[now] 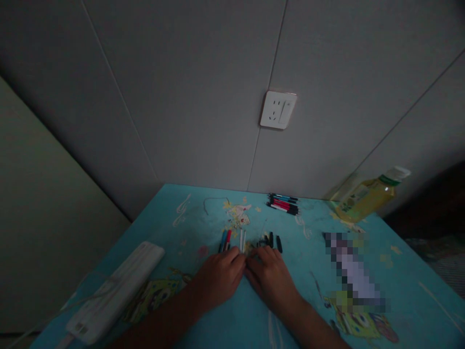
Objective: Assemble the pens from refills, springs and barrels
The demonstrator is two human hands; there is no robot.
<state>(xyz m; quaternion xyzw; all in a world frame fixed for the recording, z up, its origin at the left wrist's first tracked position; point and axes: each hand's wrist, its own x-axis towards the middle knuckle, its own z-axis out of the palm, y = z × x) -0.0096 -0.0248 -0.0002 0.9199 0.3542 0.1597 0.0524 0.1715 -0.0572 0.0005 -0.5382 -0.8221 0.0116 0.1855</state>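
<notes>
My left hand [224, 271] and my right hand [269, 272] meet low over the middle of the table, their fingertips close together. Both have curled fingers; whatever they pinch is hidden. Just beyond the left fingers lie a blue pen piece [223, 239] and a red pen piece [228, 237]. Slim clear pen tubes [241, 239] point away from the gap between the hands. Black pen caps [271, 239] lie beyond the right hand, with another black cap [279, 244] beside them. Smaller dark pieces there are too dim to make out.
A bundle of pens [283, 204] lies near the wall. At right stands a tilted-looking bottle of yellow liquid [366, 198], with a blurred-out object [354, 271] nearer. A white power strip [116, 293] with a cable lies left on the blue patterned table [232, 325]. A socket [278, 110] is on the wall.
</notes>
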